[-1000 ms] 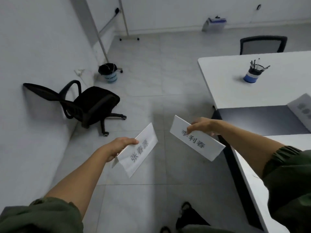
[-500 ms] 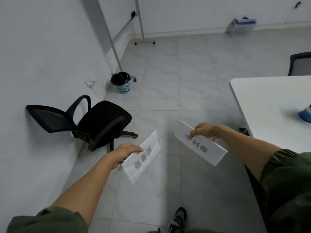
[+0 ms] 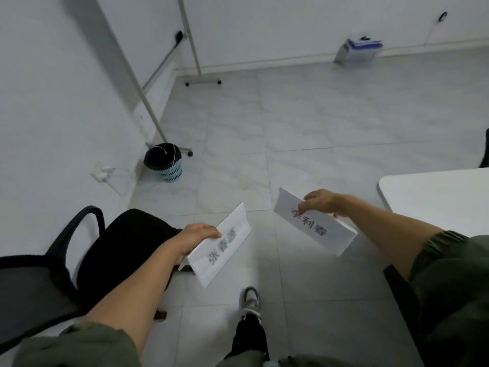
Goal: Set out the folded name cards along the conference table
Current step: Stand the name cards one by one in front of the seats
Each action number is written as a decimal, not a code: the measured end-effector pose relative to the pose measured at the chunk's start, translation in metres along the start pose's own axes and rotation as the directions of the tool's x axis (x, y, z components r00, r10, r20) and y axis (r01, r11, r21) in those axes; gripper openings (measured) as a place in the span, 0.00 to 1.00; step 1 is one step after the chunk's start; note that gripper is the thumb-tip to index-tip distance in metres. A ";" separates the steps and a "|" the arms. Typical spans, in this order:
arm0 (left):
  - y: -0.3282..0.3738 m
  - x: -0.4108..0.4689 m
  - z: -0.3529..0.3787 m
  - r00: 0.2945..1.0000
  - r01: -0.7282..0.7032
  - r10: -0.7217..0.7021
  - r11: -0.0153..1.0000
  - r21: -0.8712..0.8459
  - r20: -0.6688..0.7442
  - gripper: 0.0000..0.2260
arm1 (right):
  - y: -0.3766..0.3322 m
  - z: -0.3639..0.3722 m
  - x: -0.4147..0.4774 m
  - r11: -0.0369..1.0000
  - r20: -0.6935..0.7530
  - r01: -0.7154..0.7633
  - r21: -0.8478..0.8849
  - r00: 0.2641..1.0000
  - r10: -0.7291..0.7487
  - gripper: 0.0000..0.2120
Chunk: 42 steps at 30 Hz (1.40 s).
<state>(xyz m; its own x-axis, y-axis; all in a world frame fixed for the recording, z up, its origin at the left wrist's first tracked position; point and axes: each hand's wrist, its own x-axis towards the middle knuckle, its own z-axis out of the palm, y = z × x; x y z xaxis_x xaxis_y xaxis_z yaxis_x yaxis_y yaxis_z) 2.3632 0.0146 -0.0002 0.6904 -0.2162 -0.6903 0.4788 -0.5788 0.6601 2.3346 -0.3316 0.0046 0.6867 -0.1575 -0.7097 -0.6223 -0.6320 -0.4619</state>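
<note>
My left hand (image 3: 197, 238) grips a white folded name card (image 3: 225, 247) by its left end, held out over the floor. My right hand (image 3: 321, 202) pinches the top edge of a second white folded name card (image 3: 317, 229) with dark printed characters, also in the air. Both cards hang above the tiled floor, left of the white conference table (image 3: 436, 197), whose rounded corner shows at the right edge. Neither card touches the table.
A black office chair (image 3: 87, 250) stands close at my lower left by the wall. A small blue bin with a black liner (image 3: 164, 162) sits by the wall, beside a wheeled whiteboard stand (image 3: 193, 62). My shoe (image 3: 251, 300) is on the floor below.
The view has swung left and forward: the table has slid to the right edge and the chair has come nearer. Both hands keep the same hold on their cards.
</note>
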 end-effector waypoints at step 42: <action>0.933 0.675 0.375 0.731 -0.470 0.098 0.790 0.394 0.675 0.07 | 0.208 -0.775 0.393 0.688 -0.358 -0.154 0.709 0.762 0.540 0.21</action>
<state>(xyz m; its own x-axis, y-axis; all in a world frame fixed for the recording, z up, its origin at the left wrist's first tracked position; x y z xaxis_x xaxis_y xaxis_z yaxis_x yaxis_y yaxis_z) 3.0725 -0.9660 0.0385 0.1855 -0.7460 -0.6396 -0.1600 -0.6652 0.7294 2.7661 -1.1125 0.0419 0.3217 -0.7326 -0.5998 -0.8004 0.1281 -0.5857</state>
